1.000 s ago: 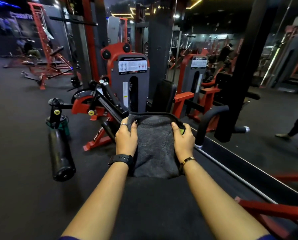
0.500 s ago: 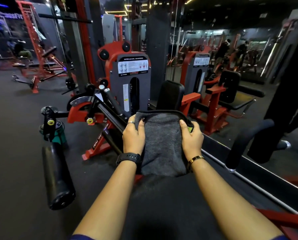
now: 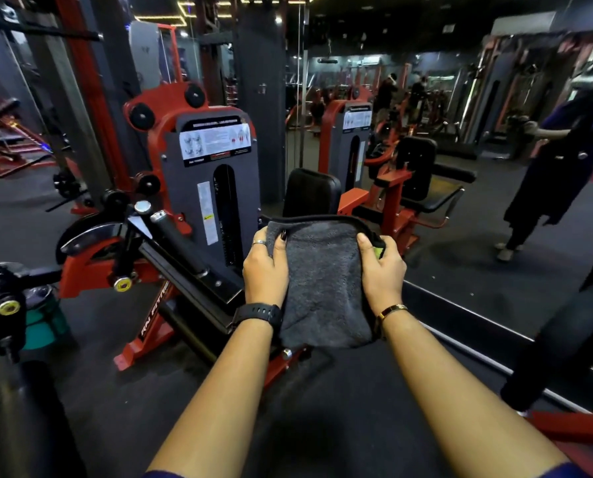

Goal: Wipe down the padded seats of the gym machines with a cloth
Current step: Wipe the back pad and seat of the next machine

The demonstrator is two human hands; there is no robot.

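Both hands clamped on the grey cloth [image 3: 324, 281], same hold as half a second ago: left hand [image 3: 265, 270] curled round its left edge, right hand [image 3: 383, 270] round its right. Spread between them, lower hem over the far end of the black padded seat [image 3: 339, 419]. At right, roller pad [image 3: 557, 346] now farther out and lower in view.

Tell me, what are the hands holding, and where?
A grey cloth: the left hand grips its left edge and the right hand grips its right edge, both near the top.
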